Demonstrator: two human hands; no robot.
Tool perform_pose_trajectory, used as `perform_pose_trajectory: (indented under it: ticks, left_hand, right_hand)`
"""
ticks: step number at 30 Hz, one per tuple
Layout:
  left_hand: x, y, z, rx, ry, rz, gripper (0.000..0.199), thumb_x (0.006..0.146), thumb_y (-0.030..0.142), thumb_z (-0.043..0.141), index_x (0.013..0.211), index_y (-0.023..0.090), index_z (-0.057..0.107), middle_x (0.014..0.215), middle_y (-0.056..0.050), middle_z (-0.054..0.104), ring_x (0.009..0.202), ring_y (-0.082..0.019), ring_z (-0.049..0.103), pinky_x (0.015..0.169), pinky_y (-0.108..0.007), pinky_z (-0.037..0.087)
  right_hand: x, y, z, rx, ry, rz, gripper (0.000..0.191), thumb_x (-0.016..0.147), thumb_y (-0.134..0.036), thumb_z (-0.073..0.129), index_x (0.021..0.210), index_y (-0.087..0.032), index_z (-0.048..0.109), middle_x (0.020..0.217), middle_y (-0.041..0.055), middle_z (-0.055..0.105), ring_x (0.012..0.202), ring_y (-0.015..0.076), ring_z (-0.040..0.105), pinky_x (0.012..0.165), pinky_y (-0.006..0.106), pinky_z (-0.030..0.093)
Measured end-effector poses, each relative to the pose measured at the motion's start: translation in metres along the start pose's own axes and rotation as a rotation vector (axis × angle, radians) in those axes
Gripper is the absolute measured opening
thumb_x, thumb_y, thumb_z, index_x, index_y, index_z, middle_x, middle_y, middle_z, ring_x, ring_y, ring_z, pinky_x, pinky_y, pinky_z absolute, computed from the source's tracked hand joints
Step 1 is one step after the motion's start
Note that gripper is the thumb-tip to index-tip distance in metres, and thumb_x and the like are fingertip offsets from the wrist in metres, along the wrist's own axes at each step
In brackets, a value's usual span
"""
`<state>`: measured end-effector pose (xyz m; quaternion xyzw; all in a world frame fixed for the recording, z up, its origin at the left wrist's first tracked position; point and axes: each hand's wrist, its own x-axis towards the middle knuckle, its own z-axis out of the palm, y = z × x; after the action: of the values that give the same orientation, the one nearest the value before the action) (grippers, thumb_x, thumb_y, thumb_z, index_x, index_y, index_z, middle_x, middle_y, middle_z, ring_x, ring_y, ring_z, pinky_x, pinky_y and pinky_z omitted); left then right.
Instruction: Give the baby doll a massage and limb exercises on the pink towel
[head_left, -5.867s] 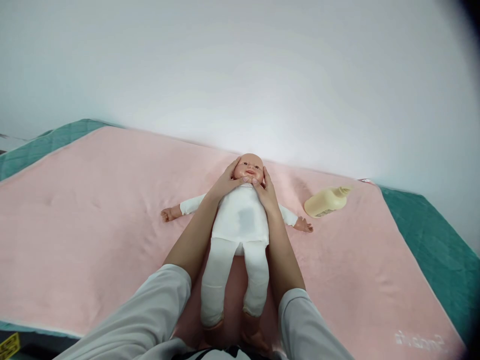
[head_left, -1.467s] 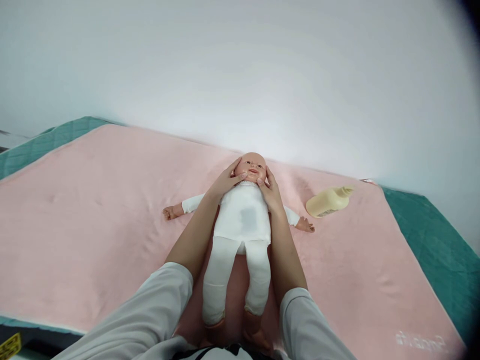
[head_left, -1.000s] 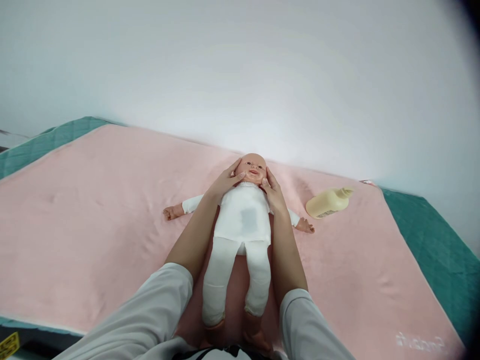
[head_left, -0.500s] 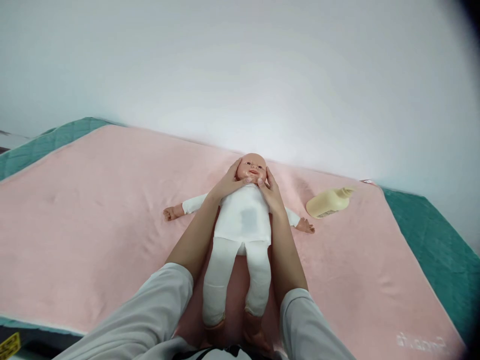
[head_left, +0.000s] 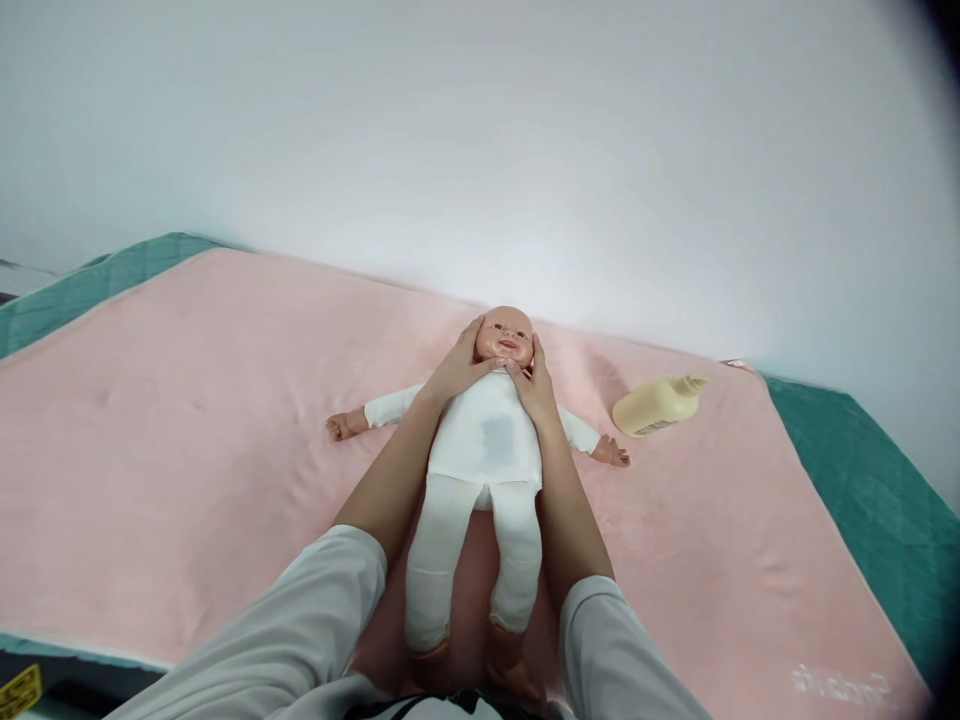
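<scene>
A baby doll [head_left: 484, 420] with a white cloth body lies on its back, face up, arms spread and feet toward me. My left hand [head_left: 459, 368] cups the left side of its head, fingers along the cheek and ear, the thumb at the chin. On the other side my right hand [head_left: 538, 385] does the same, its thumb beside the left thumb just under the chin. Some fingertips are hidden behind the head. A grey patch shows on the doll's chest.
Under the doll is a pink blanket [head_left: 187, 450] spread over a green quilted pad [head_left: 870, 460]. A pale yellow pump bottle [head_left: 656, 407] lies on its side right of the doll's hand. A white wall [head_left: 480, 150] rises behind the far edge.
Both thumbs have slid slightly, with the right one moving left, so they now sit close together below the chin. The doll's body and the bottle have stayed in place.
</scene>
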<state>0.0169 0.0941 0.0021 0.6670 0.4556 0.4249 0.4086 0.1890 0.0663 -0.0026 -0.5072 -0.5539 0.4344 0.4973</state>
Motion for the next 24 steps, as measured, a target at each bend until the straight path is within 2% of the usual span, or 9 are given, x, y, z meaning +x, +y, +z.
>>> perform_pose_trajectory:
  ticks: [9, 14, 17, 24]
  left_hand:
    - [-0.003, 0.004, -0.006, -0.052, -0.042, -0.009, 0.089, 0.084, 0.053, 0.062, 0.156, 0.022, 0.021, 0.161, -0.011, 0.026, 0.147, -0.031, 0.029, 0.119, -0.045, 0.029]
    - [-0.005, 0.008, -0.009, -0.076, -0.071, -0.032, 0.088, 0.086, 0.055, 0.058, 0.156, 0.02, 0.018, 0.162, -0.009, 0.024, 0.147, -0.028, 0.029, 0.119, -0.041, 0.031]
    - [-0.005, 0.012, -0.011, -0.067, -0.081, -0.043, 0.086, 0.088, 0.056, 0.056, 0.156, 0.021, 0.019, 0.163, -0.007, 0.022, 0.148, -0.028, 0.027, 0.12, -0.04, 0.028]
    - [-0.004, 0.013, -0.013, -0.114, -0.078, -0.085, 0.076, 0.092, 0.061, 0.044, 0.155, 0.023, 0.024, 0.162, -0.003, 0.024, 0.149, -0.026, 0.025, 0.121, -0.038, 0.028]
  right_hand:
    - [0.001, -0.001, -0.003, 0.004, 0.026, 0.011, 0.098, 0.075, -0.063, 0.068, 0.154, -0.023, 0.025, 0.158, 0.0096, 0.035, 0.138, 0.0282, 0.046, 0.115, 0.047, 0.039]
    - [0.0, -0.004, -0.007, 0.094, -0.005, 0.018, 0.097, 0.075, -0.064, 0.068, 0.153, -0.023, 0.027, 0.157, 0.0088, 0.038, 0.136, 0.0279, 0.049, 0.116, 0.046, 0.04]
    - [0.0, -0.004, -0.01, 0.147, -0.019, 0.026, 0.092, 0.077, -0.062, 0.067, 0.152, -0.024, 0.03, 0.156, 0.0077, 0.039, 0.136, 0.0269, 0.049, 0.116, 0.045, 0.04]
    - [0.003, 0.009, -0.016, 0.318, -0.077, 0.056, 0.084, 0.081, -0.062, 0.062, 0.151, -0.026, 0.032, 0.152, 0.0056, 0.045, 0.135, 0.0237, 0.052, 0.115, 0.045, 0.041]
